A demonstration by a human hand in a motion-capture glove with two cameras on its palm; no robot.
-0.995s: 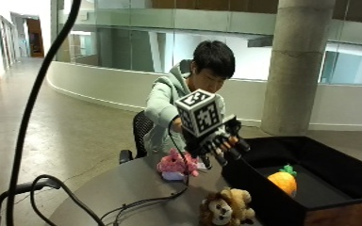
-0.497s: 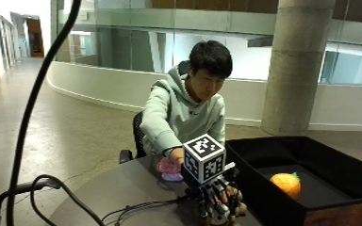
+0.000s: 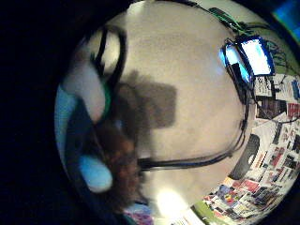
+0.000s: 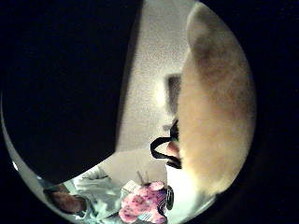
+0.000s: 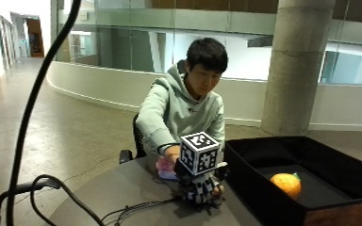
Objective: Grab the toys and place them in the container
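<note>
A round grey table (image 5: 124, 193) fills the near part of the scene, with a person in a pale hoodie (image 5: 178, 113) seated at its far side. On the right of the table stands a large black container (image 5: 275, 197), open at the top; an orange plush fruit (image 5: 286, 183) lies on its floor toward the near right. The gloved right hand (image 5: 200, 188) is down at the table surface just left of the container's near wall, fingers pointing downward over a tan plush animal (image 4: 217, 112) that is almost wholly hidden under the hand in the outside view. In the thumb side palm view its pale fur fills much of the picture, close to the palm, and in the little finger side view brown fur (image 3: 119, 164) lies right beside the fingers (image 3: 96, 173). Whether the fingers have closed round the plush or only touch it, I cannot tell. A pink plush toy (image 5: 166, 168) lies on the table farther back, just beside the person's forearm and behind the gloved hand. Black cables (image 5: 131, 207) trail across the table to the left of the hand.
</note>
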